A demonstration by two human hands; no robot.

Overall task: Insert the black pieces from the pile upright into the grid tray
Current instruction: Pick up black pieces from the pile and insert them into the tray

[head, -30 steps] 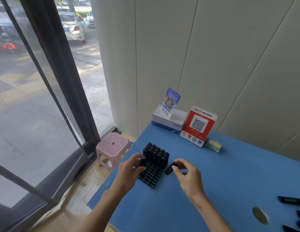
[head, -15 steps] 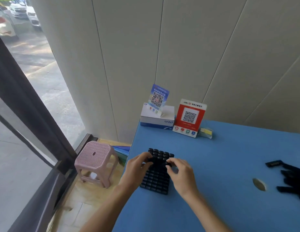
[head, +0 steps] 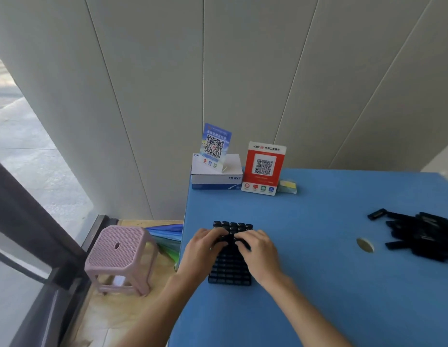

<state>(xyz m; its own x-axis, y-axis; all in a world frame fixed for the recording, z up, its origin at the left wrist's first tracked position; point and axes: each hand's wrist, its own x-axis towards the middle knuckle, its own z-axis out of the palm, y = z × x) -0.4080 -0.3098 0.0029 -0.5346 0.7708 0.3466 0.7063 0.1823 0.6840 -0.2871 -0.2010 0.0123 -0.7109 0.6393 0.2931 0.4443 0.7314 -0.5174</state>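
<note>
pieces (head: 418, 234) lay piled far right on the table (head: 318, 284); they looked light, rigid and slick, best pinched by the long sides. left hand (head: 202, 249) and right hand (head: 260, 251) curled over the grid tray (head: 229, 274) near the table's left edge; whether either grip held a piece i could not tell. open room lay between tray and pile.
</note>
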